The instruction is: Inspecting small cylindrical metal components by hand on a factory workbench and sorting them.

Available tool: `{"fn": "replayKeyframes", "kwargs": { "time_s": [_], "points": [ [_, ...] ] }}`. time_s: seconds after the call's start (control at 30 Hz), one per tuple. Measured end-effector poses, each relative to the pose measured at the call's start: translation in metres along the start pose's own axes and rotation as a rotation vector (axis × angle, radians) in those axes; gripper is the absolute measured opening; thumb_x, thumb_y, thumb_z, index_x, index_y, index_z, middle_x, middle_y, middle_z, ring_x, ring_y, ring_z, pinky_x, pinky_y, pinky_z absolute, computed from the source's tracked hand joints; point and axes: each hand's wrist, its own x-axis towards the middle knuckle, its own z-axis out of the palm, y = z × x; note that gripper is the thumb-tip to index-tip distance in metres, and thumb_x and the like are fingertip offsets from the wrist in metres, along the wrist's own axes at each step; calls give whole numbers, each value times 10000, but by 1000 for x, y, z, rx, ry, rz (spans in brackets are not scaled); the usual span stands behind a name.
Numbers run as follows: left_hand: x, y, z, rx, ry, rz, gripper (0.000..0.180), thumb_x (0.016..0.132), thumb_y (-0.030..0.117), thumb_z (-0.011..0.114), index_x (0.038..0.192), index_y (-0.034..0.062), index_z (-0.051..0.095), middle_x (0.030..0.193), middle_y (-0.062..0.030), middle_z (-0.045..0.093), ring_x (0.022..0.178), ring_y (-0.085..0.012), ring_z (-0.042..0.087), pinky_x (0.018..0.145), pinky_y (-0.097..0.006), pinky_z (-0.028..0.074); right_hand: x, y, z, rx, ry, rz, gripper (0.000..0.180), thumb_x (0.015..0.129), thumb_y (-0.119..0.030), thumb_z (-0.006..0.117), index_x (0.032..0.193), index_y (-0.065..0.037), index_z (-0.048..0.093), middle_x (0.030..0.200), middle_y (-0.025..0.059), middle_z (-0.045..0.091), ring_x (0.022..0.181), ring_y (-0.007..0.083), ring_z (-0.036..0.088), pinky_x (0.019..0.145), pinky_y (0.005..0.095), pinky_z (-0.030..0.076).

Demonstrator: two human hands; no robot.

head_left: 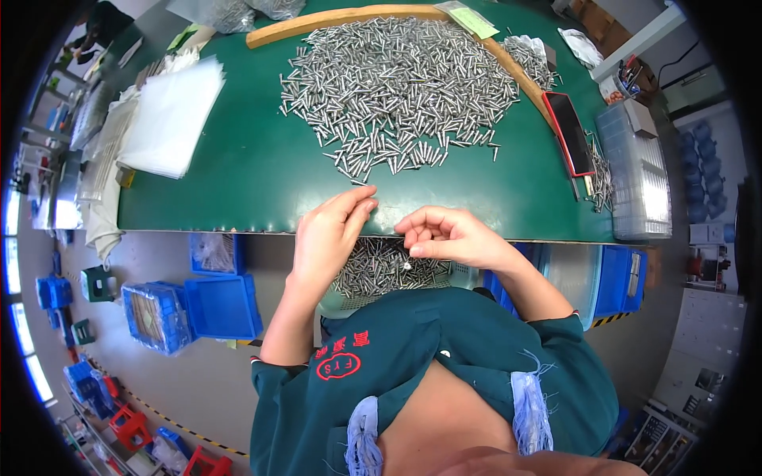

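A broad heap of small silvery metal pins [397,79] is spread over the green table [246,159]. My left hand [333,226] is above the table's near edge, its fingers stretched out and slightly apart from the thumb, just short of the nearest loose pins. To its right, my right hand [452,236] is over the same edge with its fingers curled in toward the thumb. Whatever the curled fingers hold, if anything, is hidden. Under both hands, below the tabletop, a pale green basket [337,301] holds many darker-looking metal pins [381,270].
A wooden strip [341,17] borders the heap's far side. A red-framed dark device [568,135] and a clear plastic box [635,174] are at the right. White sheets [175,119] lie at the left. Blue bins [222,305] are on the floor.
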Motion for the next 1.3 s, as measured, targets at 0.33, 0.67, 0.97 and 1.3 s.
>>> {"fn": "replayKeyframes", "kwargs": {
  "time_s": [0.33, 0.67, 0.97, 1.3],
  "points": [
    [42, 9, 42, 554, 140, 209, 291, 790, 277, 715, 971, 56, 660, 880, -92, 598, 867, -263, 610, 728, -362, 508, 27, 5, -25, -1054, 672, -269, 166, 843, -176, 674, 994, -110, 653, 903, 53, 614, 776, 225, 647, 658, 350, 522],
    [37, 8, 37, 420, -82, 415, 289, 771, 139, 718, 1032, 67, 618, 997, -89, 558, 930, -281, 570, 808, -382, 489, 9, 5, -27, -1056, 518, -296, 150, 806, -173, 694, 945, -129, 663, 950, 26, 583, 840, 222, 625, 696, 347, 519],
    [26, -4, 23, 348, -142, 519, 193, 777, 57, 676, 969, 66, 657, 1019, -88, 580, 934, -256, 575, 816, -374, 471, -1, 3, -13, -1182, 435, -345, 137, 787, -208, 714, 879, -130, 650, 906, 18, 560, 834, 207, 607, 677, 348, 503],
    [7, -2, 17, 325, -38, 333, 236, 794, 51, 675, 1022, 43, 614, 988, -96, 572, 924, -290, 560, 797, -379, 469, 5, 1, -4, -1141, 491, -285, 169, 778, -225, 723, 851, -109, 624, 894, 35, 566, 835, 228, 616, 669, 361, 505]
  ]
}}
